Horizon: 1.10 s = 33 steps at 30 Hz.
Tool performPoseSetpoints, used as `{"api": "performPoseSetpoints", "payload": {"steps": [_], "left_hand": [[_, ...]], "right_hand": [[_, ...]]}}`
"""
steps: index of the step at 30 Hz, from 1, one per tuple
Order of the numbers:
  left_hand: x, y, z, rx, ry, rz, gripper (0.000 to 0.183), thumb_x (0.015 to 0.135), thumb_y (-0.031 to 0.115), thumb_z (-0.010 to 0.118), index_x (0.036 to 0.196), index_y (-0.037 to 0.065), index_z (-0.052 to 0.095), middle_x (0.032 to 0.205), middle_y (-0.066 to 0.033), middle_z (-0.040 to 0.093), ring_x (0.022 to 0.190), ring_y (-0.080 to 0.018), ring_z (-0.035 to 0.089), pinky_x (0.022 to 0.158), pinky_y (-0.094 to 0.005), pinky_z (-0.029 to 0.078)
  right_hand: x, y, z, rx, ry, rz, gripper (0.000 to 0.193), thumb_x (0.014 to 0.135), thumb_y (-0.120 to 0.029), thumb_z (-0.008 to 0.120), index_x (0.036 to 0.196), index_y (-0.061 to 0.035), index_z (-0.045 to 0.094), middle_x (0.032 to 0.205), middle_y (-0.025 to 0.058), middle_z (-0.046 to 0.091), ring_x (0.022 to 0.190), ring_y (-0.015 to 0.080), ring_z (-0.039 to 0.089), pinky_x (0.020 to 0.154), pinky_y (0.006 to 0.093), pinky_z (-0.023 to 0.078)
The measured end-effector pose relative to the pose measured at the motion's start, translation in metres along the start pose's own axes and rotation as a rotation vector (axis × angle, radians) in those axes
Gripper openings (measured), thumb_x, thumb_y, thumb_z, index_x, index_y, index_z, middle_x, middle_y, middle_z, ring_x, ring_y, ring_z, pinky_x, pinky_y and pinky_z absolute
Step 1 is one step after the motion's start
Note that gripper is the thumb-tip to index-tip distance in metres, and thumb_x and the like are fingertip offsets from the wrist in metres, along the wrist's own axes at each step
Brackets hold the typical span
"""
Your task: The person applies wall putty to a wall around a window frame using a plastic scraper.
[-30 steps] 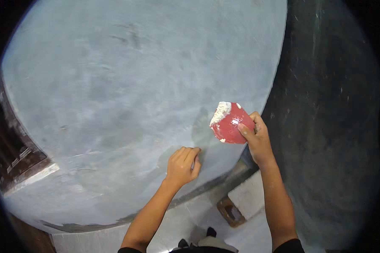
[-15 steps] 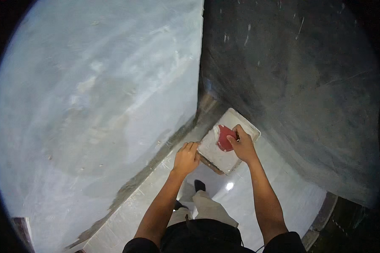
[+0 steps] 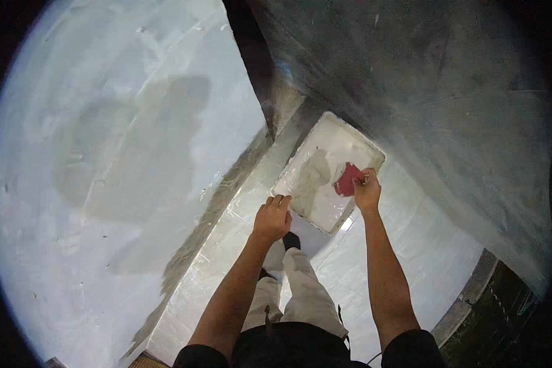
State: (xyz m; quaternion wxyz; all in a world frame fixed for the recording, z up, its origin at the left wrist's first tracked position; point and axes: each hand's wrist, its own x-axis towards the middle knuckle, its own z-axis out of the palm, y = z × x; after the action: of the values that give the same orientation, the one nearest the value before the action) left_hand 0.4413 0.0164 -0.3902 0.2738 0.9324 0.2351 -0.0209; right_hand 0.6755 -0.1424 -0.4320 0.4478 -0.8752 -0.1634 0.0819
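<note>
A white rectangular tub (image 3: 357,133) with a smeared rim is in front of me. Wet white paste (image 3: 337,146) coats its inside. My left hand (image 3: 272,219) curls its fingers over the tub's near-left edge. In my right hand (image 3: 367,194) a red flat scraper (image 3: 348,180) is pinched between thumb and fingers. The scraper is over the right part of the tub, with whitish residue along its left edge. Whether its blade touches the paste I cannot tell. A shadow falls across the middle of the tub.
A pale, patchy wall (image 3: 135,184) fills the left side. The dark grey wall (image 3: 435,122) on the right meets it in a corner beyond the tub. Shiny pale sheeting (image 3: 405,264) covers the floor around my feet (image 3: 292,241). A raised edge (image 3: 470,294) runs at lower right.
The scraper has moved from the tub's middle toward its right side. The tub now appears farther up the view and larger. My left hand stays on its edge; the view has shifted.
</note>
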Motion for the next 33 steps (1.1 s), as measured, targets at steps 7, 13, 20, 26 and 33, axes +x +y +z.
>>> {"api": "performPoseSetpoints", "payload": {"steps": [7, 13, 20, 26, 33], "left_hand": [[0.009, -0.013, 0.018, 0.005, 0.060, 0.069, 0.042, 0.081, 0.010, 0.062, 0.121, 0.002, 0.056, 0.111, -0.0164, 0.060, 0.103, -0.0345, 0.060, 0.084, -0.0447, 0.052], [0.021, -0.009, 0.023, -0.060, -0.043, 0.021, 0.044, 0.085, 0.011, 0.062, 0.127, 0.005, 0.052, 0.121, -0.0172, 0.058, 0.111, -0.0367, 0.057, 0.093, -0.0459, 0.049], [0.019, -0.015, 0.025, -0.105, -0.051, -0.008, 0.043, 0.085, 0.009, 0.062, 0.126, 0.004, 0.053, 0.119, -0.0182, 0.059, 0.112, -0.0370, 0.057, 0.094, -0.0452, 0.049], [0.015, -0.021, 0.034, -0.092, 0.005, 0.015, 0.044, 0.083, 0.009, 0.061, 0.125, 0.003, 0.054, 0.116, -0.0182, 0.061, 0.107, -0.0349, 0.059, 0.088, -0.0460, 0.051], [0.009, -0.016, 0.036, -0.012, -0.093, -0.004, 0.044, 0.083, 0.010, 0.061, 0.126, 0.003, 0.055, 0.118, -0.0174, 0.061, 0.109, -0.0342, 0.059, 0.089, -0.0455, 0.052]], "right_hand": [[0.025, 0.006, 0.040, -0.054, -0.046, 0.001, 0.014, 0.081, -0.008, 0.071, 0.092, -0.0003, 0.069, 0.082, 0.0181, 0.071, 0.079, 0.0293, 0.072, 0.073, 0.0382, 0.054], [0.063, 0.002, 0.055, -0.191, -0.083, -0.047, 0.016, 0.081, -0.009, 0.069, 0.095, -0.0018, 0.069, 0.086, 0.0228, 0.070, 0.082, 0.0392, 0.070, 0.072, 0.0454, 0.054], [0.078, 0.012, 0.076, -0.336, -0.236, -0.164, 0.014, 0.081, -0.010, 0.068, 0.091, -0.0001, 0.065, 0.086, 0.0261, 0.068, 0.086, 0.0442, 0.067, 0.077, 0.0495, 0.054], [0.084, 0.019, 0.079, -0.283, -0.277, -0.117, 0.017, 0.080, -0.012, 0.069, 0.093, -0.0011, 0.067, 0.087, 0.0247, 0.069, 0.086, 0.0436, 0.067, 0.079, 0.0493, 0.054], [0.086, 0.029, 0.086, -0.194, -0.279, -0.056, 0.022, 0.080, -0.015, 0.071, 0.098, -0.0030, 0.069, 0.087, 0.0220, 0.070, 0.086, 0.0400, 0.069, 0.079, 0.0449, 0.055]]}}
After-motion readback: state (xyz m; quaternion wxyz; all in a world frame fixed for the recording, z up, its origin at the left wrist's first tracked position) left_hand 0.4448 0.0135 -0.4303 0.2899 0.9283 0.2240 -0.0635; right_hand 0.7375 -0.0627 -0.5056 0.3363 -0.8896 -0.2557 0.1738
